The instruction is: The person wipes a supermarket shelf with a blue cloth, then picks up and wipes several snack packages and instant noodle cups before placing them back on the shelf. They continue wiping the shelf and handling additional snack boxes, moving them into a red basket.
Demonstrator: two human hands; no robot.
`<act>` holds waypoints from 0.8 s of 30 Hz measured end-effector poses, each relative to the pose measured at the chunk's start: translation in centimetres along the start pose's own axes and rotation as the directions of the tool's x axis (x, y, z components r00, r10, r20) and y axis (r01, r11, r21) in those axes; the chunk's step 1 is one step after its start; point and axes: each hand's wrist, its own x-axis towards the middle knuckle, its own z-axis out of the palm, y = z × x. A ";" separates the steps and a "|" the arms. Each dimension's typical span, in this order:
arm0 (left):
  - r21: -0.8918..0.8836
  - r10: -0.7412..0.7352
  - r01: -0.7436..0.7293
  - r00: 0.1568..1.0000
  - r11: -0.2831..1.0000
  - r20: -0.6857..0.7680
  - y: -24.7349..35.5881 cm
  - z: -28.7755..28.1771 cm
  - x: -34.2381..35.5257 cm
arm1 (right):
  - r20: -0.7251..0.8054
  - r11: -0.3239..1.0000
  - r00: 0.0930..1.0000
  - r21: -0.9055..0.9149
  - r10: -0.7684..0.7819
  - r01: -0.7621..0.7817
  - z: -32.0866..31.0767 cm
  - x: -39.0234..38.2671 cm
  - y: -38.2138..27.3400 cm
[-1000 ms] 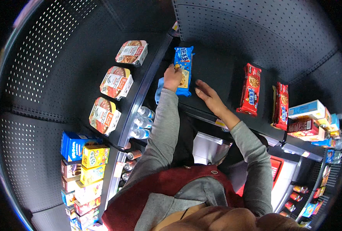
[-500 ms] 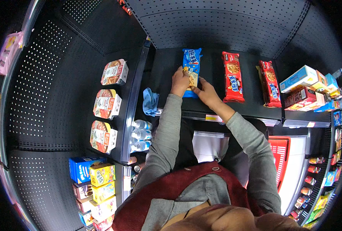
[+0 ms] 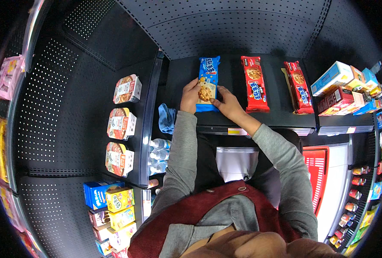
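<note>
A blue cookie packet (image 3: pixel 208 77) lies lengthwise on the black shelf (image 3: pixel 230 69), its printed cookie picture facing up. My left hand (image 3: pixel 191 95) grips its left edge. On the opposite edge my right hand (image 3: pixel 230 105) is closed around the lower part, the thumb resting on the packet's face. The fingertips under the edges are hidden. To the right lies a red cookie packet (image 3: pixel 255 84), apart from my hands. Farther right, another red cookie packet (image 3: pixel 300 88) lies slightly tilted against a packet partly hidden beneath it.
A crumpled blue cloth (image 3: pixel 167 118) lies near the shelf's left end. Packaged food tubs (image 3: pixel 121 123) line the left shelf, above water bottles (image 3: pixel 159 155). Boxes (image 3: pixel 338 99) crowd the right end. A red basket (image 3: pixel 316 172) stands below right. A perforated panel (image 3: pixel 234 26) backs the shelf.
My left hand has slid off the packet's face to its left edge, showing more of the cookie picture. The right hand stays at the right edge. The whole view has shifted slightly.
</note>
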 end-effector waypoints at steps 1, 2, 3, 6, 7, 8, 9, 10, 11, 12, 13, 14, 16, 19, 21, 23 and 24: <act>0.013 -0.003 0.003 1.000 1.000 -0.002 0.1 0.1 0.0 | 0.010 0.998 1.000 0.054 0.019 -0.020 -0.1 0.0 -0.2; 0.034 -0.014 0.015 1.000 0.999 -0.017 0.1 0.1 0.1 | 0.018 0.998 0.999 0.057 0.033 -0.034 -0.2 0.0 -0.3; 0.055 -0.025 0.027 0.999 0.998 -0.031 0.1 0.2 0.1 | 0.022 0.997 0.999 0.065 0.045 -0.046 -0.3 0.0 -0.5; 0.078 0.000 0.002 1.000 0.997 -0.025 -0.1 0.1 0.2 | 0.036 0.995 0.998 0.082 0.058 -0.061 -0.6 0.1 -0.7; 0.064 0.005 -0.004 1.000 0.998 -0.014 -0.2 0.0 0.3 | 0.044 0.994 0.997 0.083 0.070 -0.073 -0.6 0.1 -0.7; 0.059 0.001 0.000 1.000 0.998 -0.013 -0.3 -0.2 0.3 | 0.043 0.994 0.997 0.092 0.061 -0.065 -0.6 0.1 -0.7; 0.054 -0.004 0.005 1.000 0.999 -0.014 -0.4 -0.4 0.4 | 0.047 0.993 0.997 0.097 0.065 -0.070 -0.6 0.0 -0.6; 0.055 -0.004 0.006 1.000 0.998 -0.027 -0.5 -0.7 0.6 | 0.053 0.992 0.996 0.102 0.069 -0.075 -0.6 0.0 -0.5; 0.055 -0.005 0.007 0.999 0.998 -0.041 -0.5 -1.1 0.7 | 0.057 0.991 0.995 0.101 0.084 -0.090 -0.5 -0.1 -0.5; 0.060 -0.001 0.005 0.998 0.998 -0.062 -0.5 -1.3 0.9 | 0.060 0.990 0.993 0.099 0.099 -0.104 -0.5 -0.1 -0.4; 0.061 -0.004 0.008 0.998 0.998 -0.064 -0.5 -1.6 1.1 | 0.051 0.990 0.994 0.102 0.091 -0.096 -0.4 -0.2 -0.3; 0.067 -0.005 0.010 0.997 0.998 -0.073 -0.5 -1.8 1.2 | 0.069 0.985 0.991 0.121 0.114 -0.122 -0.3 -0.1 -0.2; 0.065 -0.033 0.036 0.999 0.997 -0.043 -0.6 -1.9 1.1 | 0.092 0.971 0.984 0.168 0.156 -0.169 -0.1 -0.2 -0.1; 0.066 -0.092 0.090 0.996 0.994 0.017 -0.7 -1.7 0.7 | 0.138 0.967 0.979 0.186 0.150 -0.175 -0.2 -0.3 0.0; 0.072 -0.082 0.081 0.997 0.994 0.006 -0.8 -1.5 0.5 | 0.126 0.981 0.986 0.148 0.106 -0.124 -0.3 -0.4 0.1; 0.015 -0.084 0.084 0.995 0.996 0.050 -0.8 -1.5 0.4 | 0.117 0.986 0.991 0.143 0.070 -0.087 -0.5 -0.3 0.2; -0.014 -0.075 0.076 0.996 0.997 0.055 -0.9 -1.5 0.5 | 0.120 0.985 0.991 0.155 0.056 -0.074 -0.6 -0.2 0.3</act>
